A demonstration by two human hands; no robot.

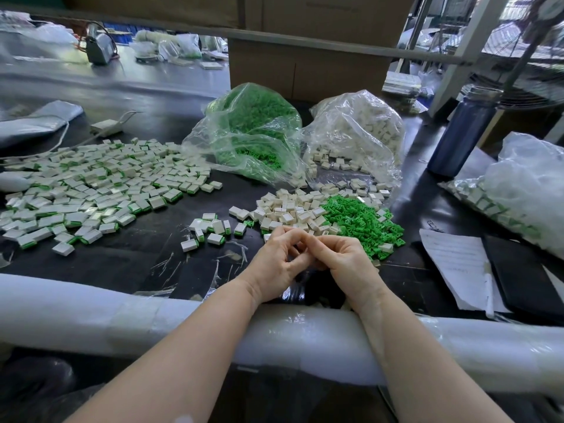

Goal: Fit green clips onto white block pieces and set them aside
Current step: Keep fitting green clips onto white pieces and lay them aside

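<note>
Both hands meet just in front of the loose white blocks [290, 209], left hand [276, 264] and right hand [341, 257] curled tight together; can't tell what they're pinching. Green clips [363, 221] sit right of the blocks. Risk: a misaligned clip pops out into the heap.

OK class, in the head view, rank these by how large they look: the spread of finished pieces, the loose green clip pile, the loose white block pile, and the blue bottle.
1. Spread of finished pieces, clearly largest.
2. Loose green clip pile and loose white block pile: too alike to rank.
3. Blue bottle, smallest, though farther away, so unsure.
</note>
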